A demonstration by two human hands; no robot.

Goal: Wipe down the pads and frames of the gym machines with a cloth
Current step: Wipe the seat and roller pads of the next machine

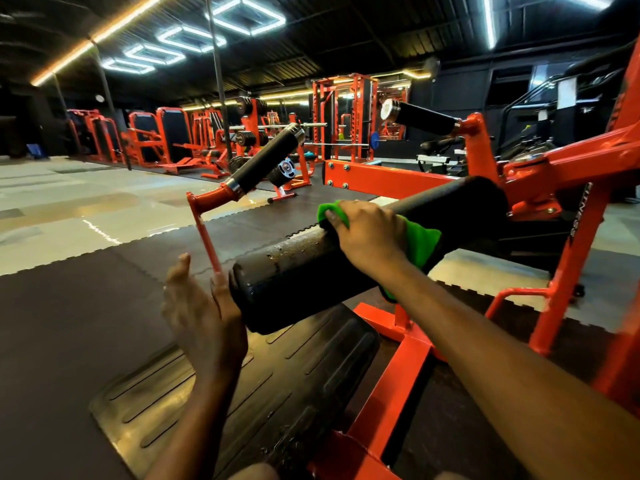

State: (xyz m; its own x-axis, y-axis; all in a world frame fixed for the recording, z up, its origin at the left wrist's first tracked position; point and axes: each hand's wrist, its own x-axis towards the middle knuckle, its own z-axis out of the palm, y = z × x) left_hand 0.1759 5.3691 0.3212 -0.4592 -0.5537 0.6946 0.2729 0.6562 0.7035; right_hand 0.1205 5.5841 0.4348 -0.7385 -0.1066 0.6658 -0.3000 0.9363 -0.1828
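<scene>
The right hand point(367, 237) gripped the green cloth point(420, 242) atop the roller pad point(298, 271), mid-wipe; the left hand point(201, 306) hovered, fingers straight, beside its near end; next likely called for sweeping toward that end

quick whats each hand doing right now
Left hand: open, fingers straight, beside the end of the roller pad, holding nothing.
Right hand: curled over the green cloth, pressing it on the roller pad.

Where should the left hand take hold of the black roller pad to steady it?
Probably best to grip the roller pad at its near end, coming from the left with fingers over the top. That end sticks out free, while the right hand and green cloth cover the middle.
</scene>
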